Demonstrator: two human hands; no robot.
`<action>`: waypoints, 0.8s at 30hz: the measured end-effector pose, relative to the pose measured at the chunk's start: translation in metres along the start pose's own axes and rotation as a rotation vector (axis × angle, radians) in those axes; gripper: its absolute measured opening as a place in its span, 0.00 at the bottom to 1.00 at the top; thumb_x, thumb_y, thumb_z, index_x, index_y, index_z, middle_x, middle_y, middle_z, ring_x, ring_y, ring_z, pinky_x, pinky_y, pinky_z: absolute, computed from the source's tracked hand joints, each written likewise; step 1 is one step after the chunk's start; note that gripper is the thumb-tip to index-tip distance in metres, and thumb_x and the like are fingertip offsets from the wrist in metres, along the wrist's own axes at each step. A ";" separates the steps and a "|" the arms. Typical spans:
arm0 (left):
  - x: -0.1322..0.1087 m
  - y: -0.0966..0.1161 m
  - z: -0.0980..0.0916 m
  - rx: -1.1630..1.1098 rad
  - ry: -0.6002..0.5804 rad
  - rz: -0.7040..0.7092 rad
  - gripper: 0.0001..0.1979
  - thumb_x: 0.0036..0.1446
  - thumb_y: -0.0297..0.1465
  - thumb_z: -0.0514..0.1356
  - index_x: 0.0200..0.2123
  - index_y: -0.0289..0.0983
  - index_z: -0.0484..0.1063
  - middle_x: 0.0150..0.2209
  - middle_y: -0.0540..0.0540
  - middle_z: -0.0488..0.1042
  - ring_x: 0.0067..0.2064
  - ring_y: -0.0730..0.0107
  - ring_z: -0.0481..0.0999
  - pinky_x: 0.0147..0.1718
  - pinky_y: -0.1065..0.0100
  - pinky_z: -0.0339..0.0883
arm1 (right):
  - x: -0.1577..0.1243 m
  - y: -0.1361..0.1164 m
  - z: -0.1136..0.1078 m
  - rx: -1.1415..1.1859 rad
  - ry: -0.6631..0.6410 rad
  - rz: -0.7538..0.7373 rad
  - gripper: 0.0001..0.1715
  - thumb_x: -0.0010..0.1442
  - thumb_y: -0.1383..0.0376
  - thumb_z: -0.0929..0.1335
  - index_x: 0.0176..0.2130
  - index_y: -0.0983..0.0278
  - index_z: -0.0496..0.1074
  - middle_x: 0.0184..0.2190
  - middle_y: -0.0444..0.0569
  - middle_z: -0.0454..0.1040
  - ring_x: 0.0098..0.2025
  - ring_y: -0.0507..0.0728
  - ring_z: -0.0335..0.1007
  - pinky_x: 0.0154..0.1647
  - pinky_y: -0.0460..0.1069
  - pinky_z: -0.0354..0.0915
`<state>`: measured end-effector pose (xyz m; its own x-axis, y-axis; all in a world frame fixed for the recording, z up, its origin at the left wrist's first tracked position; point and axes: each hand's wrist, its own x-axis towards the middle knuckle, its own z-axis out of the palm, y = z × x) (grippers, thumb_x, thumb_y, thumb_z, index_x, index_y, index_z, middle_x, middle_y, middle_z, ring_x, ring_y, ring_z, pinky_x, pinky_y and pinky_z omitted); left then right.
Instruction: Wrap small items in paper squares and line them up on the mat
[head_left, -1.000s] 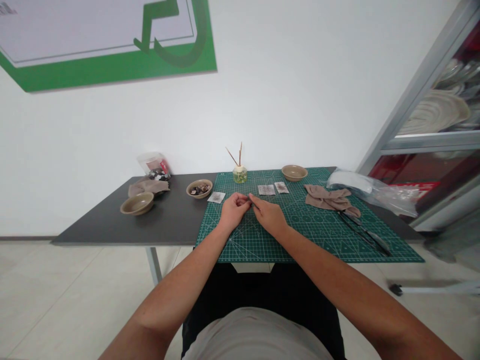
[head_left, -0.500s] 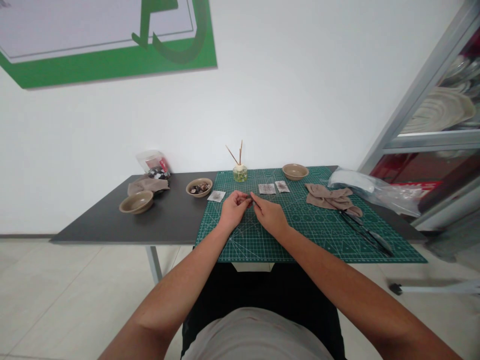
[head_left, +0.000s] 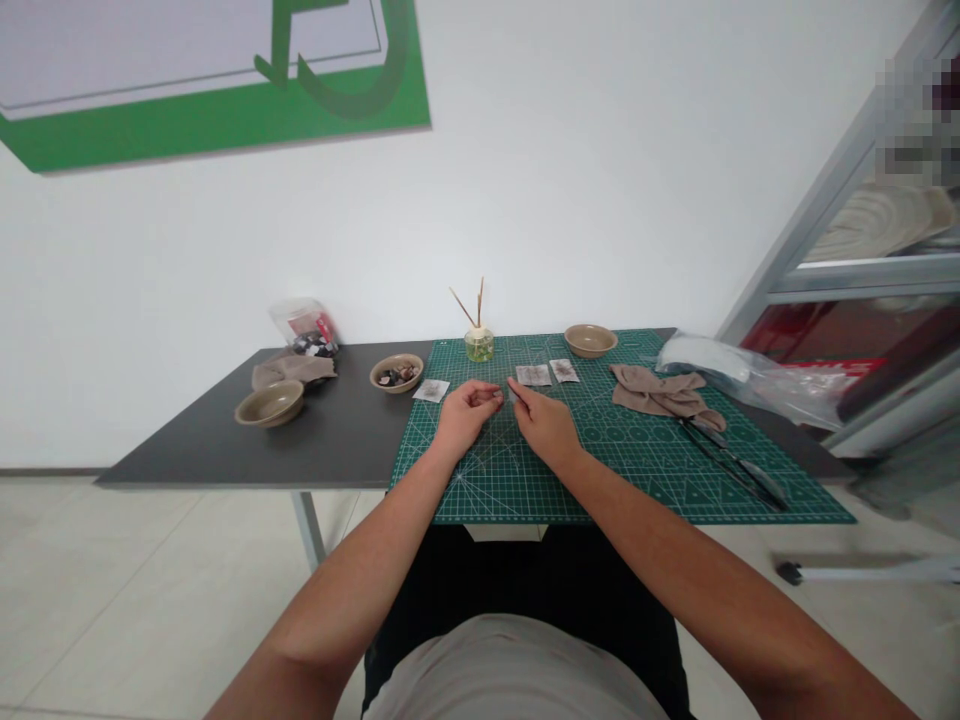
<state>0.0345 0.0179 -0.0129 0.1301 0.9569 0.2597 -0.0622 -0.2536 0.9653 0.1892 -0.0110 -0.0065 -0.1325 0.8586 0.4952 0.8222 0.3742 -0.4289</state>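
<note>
My left hand and my right hand hover together over the green cutting mat, fingertips a small gap apart. Both are pinched closed on something tiny that I cannot make out. Just beyond them lie small white packets, with another packet at the mat's left edge. A small glass jar with sticks stands behind the hands.
A bowl of dark pieces, an empty tan bowl, a folded cloth and a plastic tub sit on the dark table's left part. On the mat are another bowl, beige fabric and black scissors. A plastic bag lies at right.
My fingertips have drawn slightly apart; the right hand shifted a little to the right and away from me. The view tilted up slightly.
</note>
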 end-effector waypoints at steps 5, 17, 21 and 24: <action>0.001 -0.002 0.000 -0.061 -0.025 -0.044 0.13 0.45 0.32 0.66 0.35 0.36 0.71 0.24 0.52 0.74 0.27 0.72 0.74 0.33 0.66 0.69 | -0.001 0.001 0.003 0.007 -0.002 -0.052 0.25 0.64 0.68 0.60 0.59 0.62 0.66 0.49 0.51 0.77 0.46 0.56 0.75 0.47 0.49 0.68; 0.000 -0.001 0.001 0.039 -0.004 -0.099 0.11 0.45 0.33 0.66 0.30 0.36 0.70 0.23 0.51 0.74 0.24 0.72 0.74 0.28 0.69 0.68 | -0.002 0.002 0.007 0.031 -0.023 -0.133 0.26 0.63 0.69 0.60 0.59 0.62 0.65 0.54 0.49 0.72 0.52 0.56 0.72 0.53 0.52 0.68; 0.000 0.000 0.000 0.111 -0.003 -0.074 0.07 0.46 0.31 0.64 0.29 0.36 0.71 0.23 0.51 0.74 0.24 0.72 0.74 0.27 0.69 0.67 | -0.003 0.000 0.006 0.039 -0.038 -0.196 0.26 0.63 0.71 0.59 0.59 0.63 0.65 0.57 0.50 0.69 0.56 0.55 0.69 0.56 0.52 0.66; 0.000 -0.001 -0.001 0.124 0.008 -0.056 0.05 0.44 0.27 0.62 0.28 0.36 0.71 0.23 0.52 0.74 0.24 0.72 0.73 0.28 0.69 0.68 | -0.003 -0.003 0.004 0.010 -0.066 -0.214 0.27 0.62 0.71 0.60 0.59 0.63 0.65 0.59 0.50 0.67 0.56 0.56 0.69 0.55 0.53 0.67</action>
<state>0.0337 0.0188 -0.0139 0.1223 0.9710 0.2056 0.0677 -0.2148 0.9743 0.1850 -0.0133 -0.0092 -0.3391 0.7804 0.5254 0.7659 0.5533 -0.3275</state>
